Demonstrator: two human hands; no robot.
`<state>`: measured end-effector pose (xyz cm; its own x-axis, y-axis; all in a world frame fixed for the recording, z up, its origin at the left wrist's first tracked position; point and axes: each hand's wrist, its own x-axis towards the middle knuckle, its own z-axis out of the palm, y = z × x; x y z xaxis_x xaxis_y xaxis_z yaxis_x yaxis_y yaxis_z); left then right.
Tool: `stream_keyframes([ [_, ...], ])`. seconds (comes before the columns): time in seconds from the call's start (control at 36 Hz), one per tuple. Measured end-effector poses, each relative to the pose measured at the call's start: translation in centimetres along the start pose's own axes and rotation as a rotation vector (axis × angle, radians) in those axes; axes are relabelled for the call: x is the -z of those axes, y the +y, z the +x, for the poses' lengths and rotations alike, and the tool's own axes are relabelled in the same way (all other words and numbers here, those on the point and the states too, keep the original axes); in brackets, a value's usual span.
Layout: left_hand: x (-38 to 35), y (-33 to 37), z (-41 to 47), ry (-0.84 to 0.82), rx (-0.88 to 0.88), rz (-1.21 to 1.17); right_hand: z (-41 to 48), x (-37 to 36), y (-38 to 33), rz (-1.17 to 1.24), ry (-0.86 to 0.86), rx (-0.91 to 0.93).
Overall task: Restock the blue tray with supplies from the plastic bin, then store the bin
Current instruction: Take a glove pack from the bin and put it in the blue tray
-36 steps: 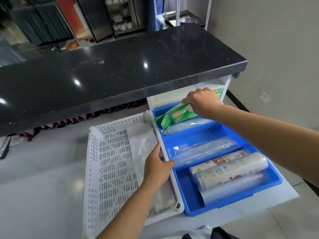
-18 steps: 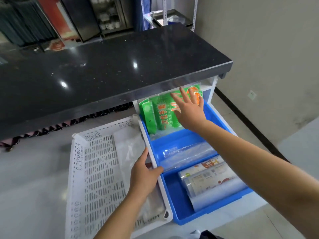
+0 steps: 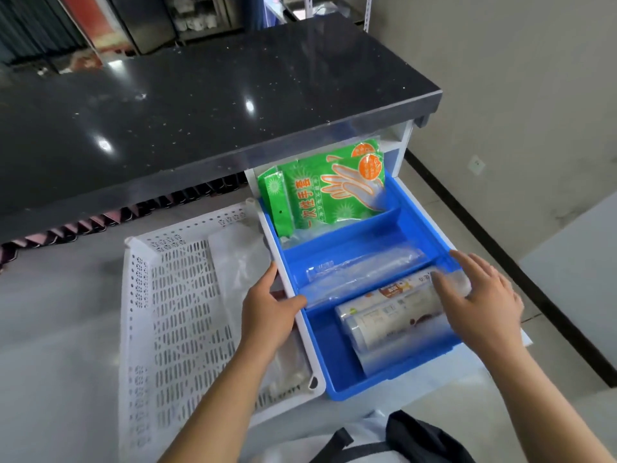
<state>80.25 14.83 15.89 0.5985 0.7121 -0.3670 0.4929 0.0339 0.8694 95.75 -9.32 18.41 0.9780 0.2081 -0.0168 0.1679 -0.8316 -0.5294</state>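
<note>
Under the lip of the black table (image 3: 200, 105), the blue tray (image 3: 405, 222) sits pulled out, with the white plastic bin (image 3: 173, 295) touching its side at 9 o'clock. My judgement is that the stocking is nearly finished and the step in hand is tidying the near compartment. To do it well I should press the rolls (image 3: 387, 309) flat and parallel to the divider, so nothing rides above the rim, and brace the tray so it does not skid.

My right hand (image 3: 477, 295) is spread wide, palm down, fingers resting on the 3 o'clock end of the rolls and gripping nothing. My left hand (image 3: 270, 309) curls over the seam where bin rim meets tray wall, thumb hooked onto the tray side; it holds that edge only.

From my right hand, the clear film packs (image 3: 360, 272) lie in the middle compartment at 10 o'clock, and the green glove packets (image 3: 320, 192) lean upright in the far compartment at 11 o'clock. One clear bag (image 3: 240, 259) lies in the bin, at 12 o'clock from my left hand, so that likely goes across before the bin is stored.
</note>
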Motion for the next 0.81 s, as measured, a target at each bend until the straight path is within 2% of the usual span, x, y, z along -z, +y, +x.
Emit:
stream_keyframes([
  [0.11,-0.1,0.1,-0.1,-0.002,-0.015,0.025,-2.5,-1.2,2.0,0.113,-0.036,0.013],
  [0.28,0.4,0.5,-0.4,0.025,-0.027,0.066,-3.9,-3.0,1.1,0.048,0.082,0.004],
  [0.53,0.3,0.8,-0.6,0.026,-0.065,0.036,-3.8,-3.6,1.0,0.046,0.128,-0.022],
  [0.72,1.7,1.3,-0.9,-0.097,-0.027,-0.051,-4.3,-2.4,1.1,-0.047,-0.044,0.0],
  [0.81,3.3,1.8,-1.4,-0.142,-0.047,-0.02,-5.7,-1.0,0.0,-0.04,-0.045,0.082],
])
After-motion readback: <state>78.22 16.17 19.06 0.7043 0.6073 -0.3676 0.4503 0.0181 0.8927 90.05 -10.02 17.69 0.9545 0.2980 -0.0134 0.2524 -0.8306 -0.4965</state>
